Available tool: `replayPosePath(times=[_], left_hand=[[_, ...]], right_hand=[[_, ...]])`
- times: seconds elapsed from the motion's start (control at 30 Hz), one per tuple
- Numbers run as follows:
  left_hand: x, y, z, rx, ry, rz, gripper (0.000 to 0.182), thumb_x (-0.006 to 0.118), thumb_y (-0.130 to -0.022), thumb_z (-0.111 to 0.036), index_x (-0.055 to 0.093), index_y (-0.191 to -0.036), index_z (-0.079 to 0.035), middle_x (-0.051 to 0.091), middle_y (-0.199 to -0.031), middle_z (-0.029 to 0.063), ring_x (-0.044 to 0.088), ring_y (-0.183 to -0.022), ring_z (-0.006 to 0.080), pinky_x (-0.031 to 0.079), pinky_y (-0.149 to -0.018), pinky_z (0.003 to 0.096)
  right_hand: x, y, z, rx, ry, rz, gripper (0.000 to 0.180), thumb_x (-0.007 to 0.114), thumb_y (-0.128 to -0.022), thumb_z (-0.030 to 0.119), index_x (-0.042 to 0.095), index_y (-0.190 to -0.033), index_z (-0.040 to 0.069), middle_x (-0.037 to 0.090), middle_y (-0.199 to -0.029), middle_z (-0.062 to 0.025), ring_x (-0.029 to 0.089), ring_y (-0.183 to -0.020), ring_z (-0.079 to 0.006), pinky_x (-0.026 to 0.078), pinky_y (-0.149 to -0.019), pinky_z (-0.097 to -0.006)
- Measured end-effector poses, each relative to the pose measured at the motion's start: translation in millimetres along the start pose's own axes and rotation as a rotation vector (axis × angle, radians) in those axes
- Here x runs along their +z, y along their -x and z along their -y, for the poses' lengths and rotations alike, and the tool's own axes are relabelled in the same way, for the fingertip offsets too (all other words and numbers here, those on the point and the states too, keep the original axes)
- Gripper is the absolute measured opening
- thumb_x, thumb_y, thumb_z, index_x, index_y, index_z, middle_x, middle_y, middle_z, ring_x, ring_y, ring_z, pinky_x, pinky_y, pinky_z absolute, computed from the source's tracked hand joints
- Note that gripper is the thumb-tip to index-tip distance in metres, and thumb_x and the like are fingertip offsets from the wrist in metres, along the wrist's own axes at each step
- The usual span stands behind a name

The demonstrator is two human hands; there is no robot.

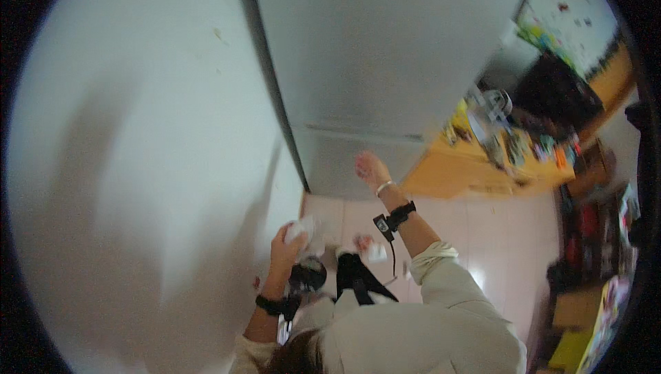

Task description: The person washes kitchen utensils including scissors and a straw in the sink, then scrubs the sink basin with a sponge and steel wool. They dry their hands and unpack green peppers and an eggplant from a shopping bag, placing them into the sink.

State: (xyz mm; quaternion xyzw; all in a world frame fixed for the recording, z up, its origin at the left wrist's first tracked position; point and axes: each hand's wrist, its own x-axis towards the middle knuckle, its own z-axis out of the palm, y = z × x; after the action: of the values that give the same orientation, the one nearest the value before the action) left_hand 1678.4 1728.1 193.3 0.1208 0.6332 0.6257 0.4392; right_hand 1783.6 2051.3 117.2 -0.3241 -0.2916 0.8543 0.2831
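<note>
My left hand (285,251) is closed around a small white object (298,230), with something translucent, like thin plastic, beside it. Blur hides exactly what it is. My right hand (373,171) is raised in front of the lower part of a tall grey panel (361,64). Its fingers are blurred and look curled; whether they touch the panel or hold anything cannot be told. A black strap with a small device (392,220) circles my right wrist, and another black strap (276,306) sits on my left.
A white wall (170,116) rises close on the left. To the right, a wooden desk (449,170) carries cluttered small items and a dark box-like object (557,95). Shelves with goods (588,240) line the far right. Below me is a pale tiled floor (511,240).
</note>
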Motion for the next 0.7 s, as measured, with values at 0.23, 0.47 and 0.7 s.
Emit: replayPosePath(times=[0.23,0.47,0.7], left_hand=[[-46.0,-22.4,-13.8,0.076,-0.141,-0.265,0.045,0.069,-0.085,-0.013,0.053,-0.125,-0.001,0.061,-0.112,0.0111,0.060,-0.096,0.0178,0.051,-0.081,0.0303],[-49.6,-20.5,18.6,0.144,-0.234,-0.408,0.049,0.069,-0.085,-0.013,0.050,-0.128,-0.001,0.057,-0.116,0.0116,0.059,-0.099,0.0201,0.053,-0.080,0.0321],[-39.7,-17.0,12.3,0.243,-0.199,-0.445,0.044,0.072,-0.080,-0.013,0.056,-0.119,-0.001,0.059,-0.117,0.0100,0.056,-0.104,0.0196,0.047,-0.087,0.0326]], right_hand=[[57.7,-159.6,-14.5,0.142,-0.276,-0.285,0.037,0.048,-0.091,0.021,0.046,-0.124,0.002,0.050,-0.124,-0.0134,0.048,-0.106,-0.0302,0.036,-0.100,-0.0447],[40.9,-177.5,-15.3,-0.023,-0.323,-0.265,0.011,0.046,-0.091,0.013,0.041,-0.086,0.005,0.040,-0.089,-0.0066,0.043,-0.081,-0.0235,0.040,-0.095,-0.0425],[3.1,-123.3,-32.5,-0.061,-0.256,-0.235,0.012,0.047,-0.091,0.019,0.047,-0.085,0.008,0.049,-0.084,-0.0027,0.052,-0.086,-0.0236,0.044,-0.084,-0.0402]])
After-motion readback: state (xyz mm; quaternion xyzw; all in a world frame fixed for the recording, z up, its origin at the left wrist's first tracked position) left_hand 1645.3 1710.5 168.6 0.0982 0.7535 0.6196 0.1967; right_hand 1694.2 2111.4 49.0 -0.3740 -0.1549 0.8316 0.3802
